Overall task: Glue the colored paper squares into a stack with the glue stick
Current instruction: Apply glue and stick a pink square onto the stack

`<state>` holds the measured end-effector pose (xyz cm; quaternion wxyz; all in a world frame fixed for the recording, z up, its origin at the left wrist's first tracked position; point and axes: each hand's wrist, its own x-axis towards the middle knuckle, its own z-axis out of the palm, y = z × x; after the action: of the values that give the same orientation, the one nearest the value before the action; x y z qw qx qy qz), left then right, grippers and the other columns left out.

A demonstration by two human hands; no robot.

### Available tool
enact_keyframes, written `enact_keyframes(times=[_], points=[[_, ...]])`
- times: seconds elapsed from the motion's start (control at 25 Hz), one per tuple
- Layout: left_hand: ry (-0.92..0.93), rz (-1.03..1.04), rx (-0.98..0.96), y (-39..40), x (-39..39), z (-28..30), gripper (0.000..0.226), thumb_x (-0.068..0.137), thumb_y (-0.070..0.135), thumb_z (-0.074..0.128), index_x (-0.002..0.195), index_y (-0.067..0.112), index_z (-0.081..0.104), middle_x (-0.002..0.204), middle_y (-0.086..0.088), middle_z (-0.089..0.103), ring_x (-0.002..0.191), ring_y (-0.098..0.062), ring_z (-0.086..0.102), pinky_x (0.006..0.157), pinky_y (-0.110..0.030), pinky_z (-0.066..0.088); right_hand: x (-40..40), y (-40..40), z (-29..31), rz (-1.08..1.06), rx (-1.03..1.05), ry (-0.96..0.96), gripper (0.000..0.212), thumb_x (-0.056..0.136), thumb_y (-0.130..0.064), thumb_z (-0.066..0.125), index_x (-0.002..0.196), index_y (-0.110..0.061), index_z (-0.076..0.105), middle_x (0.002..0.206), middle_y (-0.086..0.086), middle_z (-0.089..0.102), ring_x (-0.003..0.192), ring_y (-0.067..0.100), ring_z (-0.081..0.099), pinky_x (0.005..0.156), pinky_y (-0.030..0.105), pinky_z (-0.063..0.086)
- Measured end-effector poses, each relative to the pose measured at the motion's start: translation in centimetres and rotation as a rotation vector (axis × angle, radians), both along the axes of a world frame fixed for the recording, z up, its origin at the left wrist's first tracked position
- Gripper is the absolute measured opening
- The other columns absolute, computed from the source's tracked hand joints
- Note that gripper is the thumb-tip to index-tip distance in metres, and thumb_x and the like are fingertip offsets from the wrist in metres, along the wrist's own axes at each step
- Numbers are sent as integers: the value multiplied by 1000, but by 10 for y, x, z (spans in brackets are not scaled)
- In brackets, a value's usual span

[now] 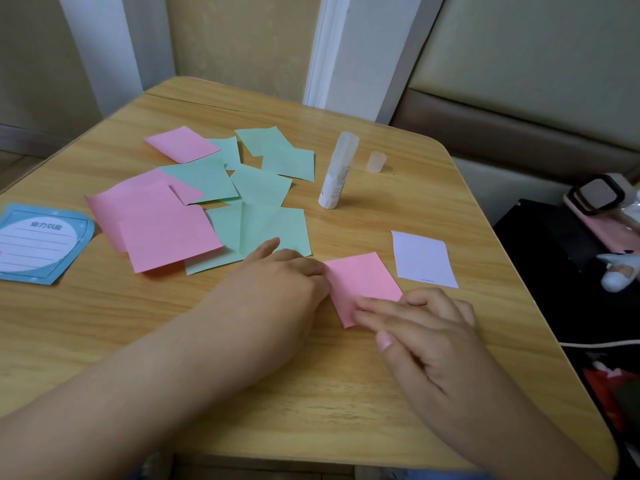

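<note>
A small pink paper square lies on the wooden table in front of me. My left hand touches its left edge with curled fingers. My right hand presses straight fingers on its near corner. A loose pile of pink squares and green squares is spread across the table's left and middle. The glue stick stands upright and uncapped behind the square, with its clear cap beside it. A pale lilac square lies to the right.
A blue notepad card lies at the table's left edge. To the right, off the table, a dark surface holds a pink phone-like item, a small figurine and a white cable. A padded bench stands behind.
</note>
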<state>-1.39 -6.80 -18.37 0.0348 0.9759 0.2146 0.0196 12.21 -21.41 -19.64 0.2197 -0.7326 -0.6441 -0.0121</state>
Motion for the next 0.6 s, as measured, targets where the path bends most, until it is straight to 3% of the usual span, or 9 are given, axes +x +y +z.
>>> enact_keyframes(times=[0.2,0.36,0.6], points=[[-21,7,-25,0,-1,1,43,97,22,35,138,33,43,151,16,29,138,-8,27,117,-31,2,3,-3,-2,-54,0,-98,36,90,-35,37,108,-35,68,115,-30,61,97,3,42,87,28,22],[23,-3,6,-1,2,3,45,98,23,34,141,36,34,153,17,23,139,-5,22,116,-30,0,23,-14,-1,-206,-9,-98,39,90,-37,34,103,-37,70,110,-34,60,99,1,39,96,15,10],[34,-1,11,-2,0,4,45,98,24,32,142,36,32,154,17,22,139,-6,22,117,-31,0,6,-5,-1,-134,-13,-102,36,90,-36,37,105,-35,70,113,-31,62,97,5,43,91,22,18]])
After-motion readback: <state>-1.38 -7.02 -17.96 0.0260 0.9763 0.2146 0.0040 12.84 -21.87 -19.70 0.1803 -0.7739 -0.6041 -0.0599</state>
